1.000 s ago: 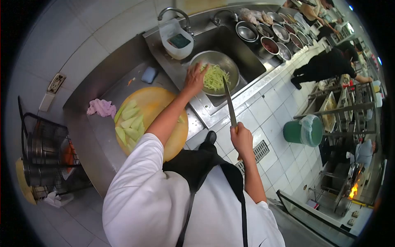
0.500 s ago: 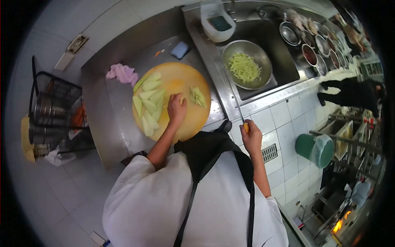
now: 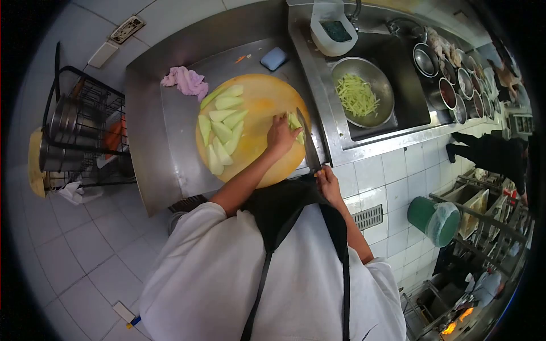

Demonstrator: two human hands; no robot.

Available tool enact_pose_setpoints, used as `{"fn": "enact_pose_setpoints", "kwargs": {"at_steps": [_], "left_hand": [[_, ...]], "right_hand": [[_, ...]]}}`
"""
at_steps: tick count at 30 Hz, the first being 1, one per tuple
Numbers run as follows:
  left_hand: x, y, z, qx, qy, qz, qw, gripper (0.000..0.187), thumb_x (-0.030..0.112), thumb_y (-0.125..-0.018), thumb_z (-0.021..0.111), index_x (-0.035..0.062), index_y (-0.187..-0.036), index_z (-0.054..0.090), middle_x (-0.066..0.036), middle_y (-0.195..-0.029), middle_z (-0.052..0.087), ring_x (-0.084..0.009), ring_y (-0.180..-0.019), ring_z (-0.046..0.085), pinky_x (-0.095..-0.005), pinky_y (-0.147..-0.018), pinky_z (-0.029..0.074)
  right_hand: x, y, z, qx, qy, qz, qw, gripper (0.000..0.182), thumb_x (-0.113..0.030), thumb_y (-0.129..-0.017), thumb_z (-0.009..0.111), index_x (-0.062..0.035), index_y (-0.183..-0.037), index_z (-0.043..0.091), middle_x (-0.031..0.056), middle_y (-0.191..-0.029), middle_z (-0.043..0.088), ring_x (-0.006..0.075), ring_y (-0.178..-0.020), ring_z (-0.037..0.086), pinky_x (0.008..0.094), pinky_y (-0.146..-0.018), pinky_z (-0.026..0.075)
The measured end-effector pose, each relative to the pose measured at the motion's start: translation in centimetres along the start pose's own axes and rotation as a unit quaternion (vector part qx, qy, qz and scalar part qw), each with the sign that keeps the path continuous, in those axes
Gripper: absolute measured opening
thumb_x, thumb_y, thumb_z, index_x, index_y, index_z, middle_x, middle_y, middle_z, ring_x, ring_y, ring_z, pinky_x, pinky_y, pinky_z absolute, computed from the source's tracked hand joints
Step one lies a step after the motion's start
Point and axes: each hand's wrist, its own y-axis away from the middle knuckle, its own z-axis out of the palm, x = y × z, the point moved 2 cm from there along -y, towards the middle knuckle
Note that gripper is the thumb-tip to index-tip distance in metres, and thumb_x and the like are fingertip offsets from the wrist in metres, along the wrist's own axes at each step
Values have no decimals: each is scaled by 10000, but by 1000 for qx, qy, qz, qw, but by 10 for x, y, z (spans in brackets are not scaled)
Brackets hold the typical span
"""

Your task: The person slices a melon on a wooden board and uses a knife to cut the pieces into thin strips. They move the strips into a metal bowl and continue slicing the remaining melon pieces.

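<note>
My right hand grips a kitchen knife by its orange handle. The long blade points away from me over the right edge of the round wooden cutting board, alongside a small stack of pale green vegetable slices. Fingers bent, my left hand holds that stack from its left side, partly covering it. Larger pale green vegetable pieces lie in a loose group on the board's left half. To the right, a metal bowl contains thin green vegetable strips.
A pink cloth and a blue sponge lie on the steel counter. The bowl stands at the sink, with several metal bowls beyond. On the right are a green bin, a person in black and a flame.
My left hand has moved right across the board onto the stack of slices. My right hand has brought the knife from beside the sink to the board's right edge. The view has shifted.
</note>
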Motion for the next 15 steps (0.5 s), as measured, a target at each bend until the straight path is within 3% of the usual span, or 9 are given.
{"fn": "enact_pose_setpoints", "kwargs": {"at_steps": [3,6,9,12,15], "left_hand": [[-6,-4,8,6,32,11,999,683,346,-850,784,0,-1387,543,-220,-1301,555,-401,-1200,577,-471,-997,496],[-21,-6,17,41,54,24,997,605,298,-834,803,-9,-1313,598,-217,-1246,583,-400,-1180,582,-467,-990,493],[-26,-3,15,79,70,38,994,541,286,-831,806,-16,-1245,635,-220,-1172,614,-398,-1160,587,-465,-976,493],[-30,-7,16,91,66,49,992,486,286,-836,803,-23,-1181,656,-219,-1117,635,-395,-1119,600,-467,-941,499],[-3,-11,-3,70,79,37,994,444,301,-835,804,-20,-1114,675,-221,-1093,650,-394,-1067,614,-468,-904,503]], "right_hand": [[-1,-4,15,-12,-2,11,1000,321,-247,-1052,551,-36,-1292,581,79,-724,625,168,-619,598,352,-593,481],[3,-15,26,-32,-14,-8,999,320,-248,-1049,554,-31,-1280,593,87,-724,633,178,-630,610,350,-601,481],[1,-16,29,-33,-27,-9,999,304,-263,-1070,557,-41,-1276,571,25,-762,586,104,-610,538,269,-539,437],[-15,-11,24,-28,4,-27,999,323,-247,-1046,558,-16,-1268,596,90,-707,631,172,-627,610,343,-595,478],[-43,1,14,-16,1,-17,1000,329,-256,-1045,562,-14,-1265,596,89,-697,627,168,-613,618,343,-583,485]]}}
